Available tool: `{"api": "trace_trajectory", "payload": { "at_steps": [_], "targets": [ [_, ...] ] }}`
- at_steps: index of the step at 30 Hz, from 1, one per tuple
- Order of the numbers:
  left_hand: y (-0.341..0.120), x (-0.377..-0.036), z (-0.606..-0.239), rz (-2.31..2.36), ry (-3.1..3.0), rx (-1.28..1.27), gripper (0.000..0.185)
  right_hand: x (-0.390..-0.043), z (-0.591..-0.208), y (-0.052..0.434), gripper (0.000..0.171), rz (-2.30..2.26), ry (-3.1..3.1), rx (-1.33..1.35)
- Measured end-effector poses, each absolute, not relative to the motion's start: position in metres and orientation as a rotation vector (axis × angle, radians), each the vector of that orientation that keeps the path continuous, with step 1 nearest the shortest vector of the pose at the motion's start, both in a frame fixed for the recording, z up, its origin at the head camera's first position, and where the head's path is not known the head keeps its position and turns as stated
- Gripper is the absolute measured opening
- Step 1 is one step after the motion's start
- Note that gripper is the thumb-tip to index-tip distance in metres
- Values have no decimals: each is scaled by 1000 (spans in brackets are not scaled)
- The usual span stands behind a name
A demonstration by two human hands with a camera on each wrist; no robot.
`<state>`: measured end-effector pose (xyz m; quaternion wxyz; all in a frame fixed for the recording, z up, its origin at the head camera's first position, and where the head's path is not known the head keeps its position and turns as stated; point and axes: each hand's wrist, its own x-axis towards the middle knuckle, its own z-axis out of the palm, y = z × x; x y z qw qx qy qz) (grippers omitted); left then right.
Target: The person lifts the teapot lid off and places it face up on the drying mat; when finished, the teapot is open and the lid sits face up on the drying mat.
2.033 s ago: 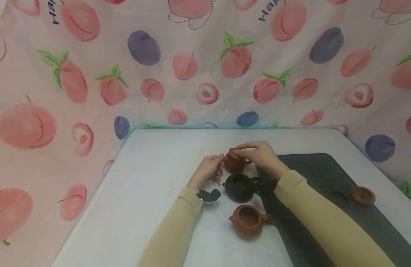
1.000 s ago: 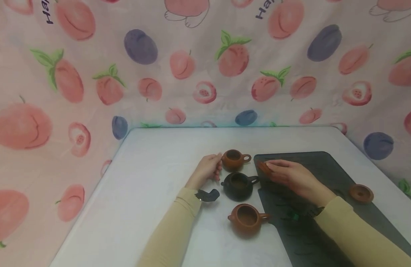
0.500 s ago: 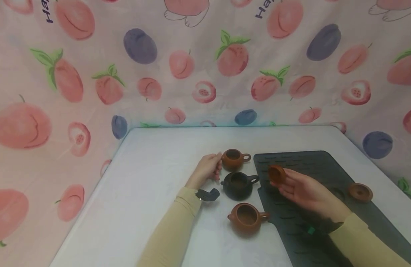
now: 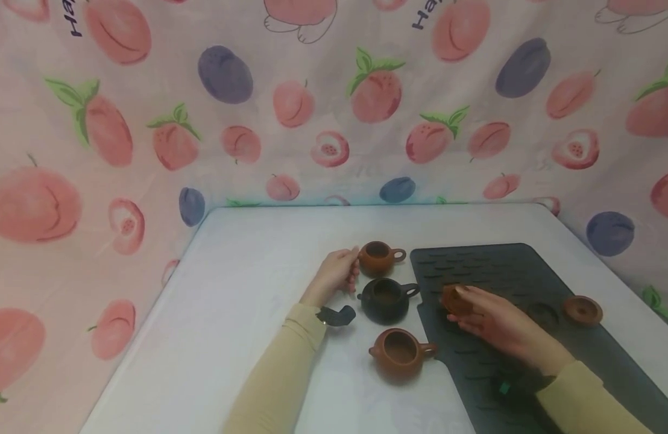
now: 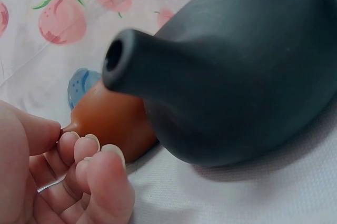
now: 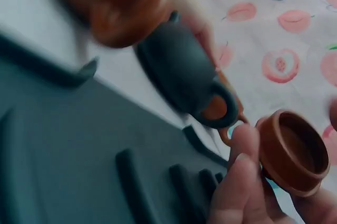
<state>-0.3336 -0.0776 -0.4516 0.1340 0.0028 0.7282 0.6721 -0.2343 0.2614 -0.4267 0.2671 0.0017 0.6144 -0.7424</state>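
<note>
In the head view my left hand (image 4: pixel 331 276) is at the spout of the far brown teapot (image 4: pixel 377 260), which stands without its lid. The left wrist view shows thumb and fingertips pinching that spout tip, with the black teapot's spout (image 5: pixel 142 63) looming in front. My right hand (image 4: pixel 510 328) holds a small brown teapot lid (image 4: pixel 456 300) over the dark tray (image 4: pixel 475 262). Seen from the right wrist, this lid (image 6: pixel 289 153) is tilted between fingers and thumb, its hollow underside showing.
Between the far pot and a nearer brown teapot (image 4: pixel 398 360) sits the lidless black teapot (image 4: pixel 384 304); the nearer one is also lidless. Another brown lid (image 4: pixel 583 310) lies at the tray's right edge, beside a dark round lid (image 4: pixel 542 314). A fruit-print curtain (image 4: pixel 312 60) hangs behind the white table.
My right hand has lifted the lid off the far teapot, carried it right and nearer over the tray, and turned it about. The left hand stays at the spout.
</note>
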Motion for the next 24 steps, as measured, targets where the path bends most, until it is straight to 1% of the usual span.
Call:
{"api": "trace_trajectory", "payload": {
  "at_steps": [3, 4, 5, 7, 10, 13, 19, 24],
  "targets": [
    [-75, -334, -451, 1941, 2114, 20, 40, -227, -428, 262, 65, -1801, 2023, -23],
    [-75, -333, -451, 1940, 2118, 26, 41, -225, -427, 262, 72, -1710, 2156, -35],
    [-74, -333, -450, 1937, 2122, 33, 41, -222, -427, 263, 74, -1622, 2273, -38],
    [-73, -333, -449, 1931, 2130, 42, 41, -218, -425, 264, 75, -1433, 2484, -56],
    [-71, -333, -448, 1928, 2133, 50, 42, -213, -422, 267, 68, -1233, 2665, -102],
    [-69, -334, -449, 1926, 2127, 60, 42, -208, -421, 271, 65, -1088, 2801, -159],
    [-72, -332, -449, 1934, 2138, 29, 41, -205, -424, 273, 65, -956, 3014, -275],
    [-75, -332, -451, 1938, 2139, 15, 41, -205, -427, 272, 64, -890, 3068, -301]
  ]
}}
